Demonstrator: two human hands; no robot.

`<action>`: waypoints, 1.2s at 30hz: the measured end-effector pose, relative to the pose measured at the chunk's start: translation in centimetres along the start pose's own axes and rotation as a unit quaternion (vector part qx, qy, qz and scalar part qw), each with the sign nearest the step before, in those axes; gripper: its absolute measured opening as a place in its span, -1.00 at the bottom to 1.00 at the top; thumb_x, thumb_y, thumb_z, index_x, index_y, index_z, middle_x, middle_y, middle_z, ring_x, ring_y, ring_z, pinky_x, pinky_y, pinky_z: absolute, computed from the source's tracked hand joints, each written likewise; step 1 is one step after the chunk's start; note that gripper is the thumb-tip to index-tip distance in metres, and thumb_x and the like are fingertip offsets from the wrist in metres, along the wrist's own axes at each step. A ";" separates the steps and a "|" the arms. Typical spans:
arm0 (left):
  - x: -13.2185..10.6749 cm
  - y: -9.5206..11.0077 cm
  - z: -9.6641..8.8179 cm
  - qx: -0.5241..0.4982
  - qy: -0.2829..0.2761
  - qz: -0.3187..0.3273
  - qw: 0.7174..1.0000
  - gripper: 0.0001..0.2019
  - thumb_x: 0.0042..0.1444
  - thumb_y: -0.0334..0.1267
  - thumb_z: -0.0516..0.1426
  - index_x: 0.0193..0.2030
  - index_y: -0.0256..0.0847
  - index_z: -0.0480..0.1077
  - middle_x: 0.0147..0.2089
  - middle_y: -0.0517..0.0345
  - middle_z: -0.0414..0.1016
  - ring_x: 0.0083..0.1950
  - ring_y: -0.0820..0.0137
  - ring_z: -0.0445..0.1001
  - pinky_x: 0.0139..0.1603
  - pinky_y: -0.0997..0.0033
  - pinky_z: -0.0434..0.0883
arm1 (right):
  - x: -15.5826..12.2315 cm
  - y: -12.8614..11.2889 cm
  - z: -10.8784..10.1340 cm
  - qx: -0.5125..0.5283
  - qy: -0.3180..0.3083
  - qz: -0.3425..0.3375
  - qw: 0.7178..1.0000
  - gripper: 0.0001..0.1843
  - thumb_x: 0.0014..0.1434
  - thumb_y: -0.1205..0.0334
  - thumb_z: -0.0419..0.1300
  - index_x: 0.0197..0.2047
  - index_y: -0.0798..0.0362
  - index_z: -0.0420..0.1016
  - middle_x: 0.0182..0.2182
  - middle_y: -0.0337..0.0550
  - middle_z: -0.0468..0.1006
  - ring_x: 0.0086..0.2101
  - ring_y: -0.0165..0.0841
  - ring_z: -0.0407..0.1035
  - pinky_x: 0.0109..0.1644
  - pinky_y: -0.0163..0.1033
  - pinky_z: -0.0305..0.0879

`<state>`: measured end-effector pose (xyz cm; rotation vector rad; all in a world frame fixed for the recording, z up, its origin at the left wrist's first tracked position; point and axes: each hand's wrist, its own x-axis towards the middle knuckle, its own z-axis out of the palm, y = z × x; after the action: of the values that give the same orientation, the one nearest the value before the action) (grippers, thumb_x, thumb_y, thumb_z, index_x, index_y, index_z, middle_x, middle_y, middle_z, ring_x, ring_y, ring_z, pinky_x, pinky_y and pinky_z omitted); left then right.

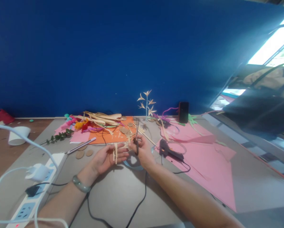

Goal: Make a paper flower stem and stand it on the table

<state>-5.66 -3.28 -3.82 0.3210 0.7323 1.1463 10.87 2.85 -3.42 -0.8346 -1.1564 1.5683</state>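
Observation:
My left hand [108, 158] is palm up over the table, its fingers stretched toward the right. Thin pale strips [116, 154], like raffia or dried husk, lie across those fingers and are held there. In my right hand [143, 152] is a pair of scissors [136, 139], blades pointing up, the handles within the fingers. Another pale bit shows by the right fingertips, too small to make out. Both hands are close together, the fingertips nearly meeting. Behind them stands a stem with pale star-shaped flowers [147, 103].
A glue gun [170, 151] lies on pink sheets [210, 171] at right. A bundle of pale strips [104, 117] rests on an orange sheet [100, 136]. At left are a power strip [25, 209], a pen-like cutter [82, 146], a white cup [18, 135] and wooden discs [80, 154].

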 end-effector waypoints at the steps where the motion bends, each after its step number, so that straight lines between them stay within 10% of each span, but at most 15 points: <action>1: 0.0 0.0 -0.1 0.002 0.001 0.004 1.000 -0.57 0.10 -0.41 0.01 0.12 -0.54 0.29 -0.05 -0.37 0.53 -0.04 0.04 0.55 -0.01 0.08 0.44 | 0.0 0.0 0.0 -0.004 0.002 -0.001 1.000 -0.55 -0.17 0.24 0.38 -0.23 0.02 0.26 -0.53 -0.39 0.43 -0.55 -0.48 0.28 -0.39 -0.33 0.19; 16: -0.4 0.3 0.8 0.076 0.040 0.042 0.995 -0.71 0.09 -0.48 0.16 -0.01 -0.37 0.37 -0.02 -0.25 0.54 -0.18 0.22 0.61 -0.13 0.32 0.54 | 0.0 0.0 -0.1 -0.019 0.000 0.002 1.000 -0.54 -0.16 0.20 0.38 -0.22 0.01 0.26 -0.54 -0.39 0.40 -0.54 -0.46 0.27 -0.40 -0.32 0.18; 36: 0.3 0.4 -0.5 0.003 0.026 0.025 0.999 -0.65 0.09 -0.34 0.04 0.00 -0.46 0.40 -0.07 -0.31 0.54 -0.10 0.11 0.57 -0.05 0.11 0.46 | 0.2 0.4 -0.3 -0.012 -0.013 0.018 1.000 -0.52 -0.17 0.19 0.40 -0.22 0.00 0.26 -0.53 -0.38 0.42 -0.54 -0.45 0.31 -0.41 -0.32 0.21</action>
<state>-6.19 -2.89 -4.02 0.3176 0.7768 1.2031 10.98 3.11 -3.93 -0.8565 -1.1863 1.6026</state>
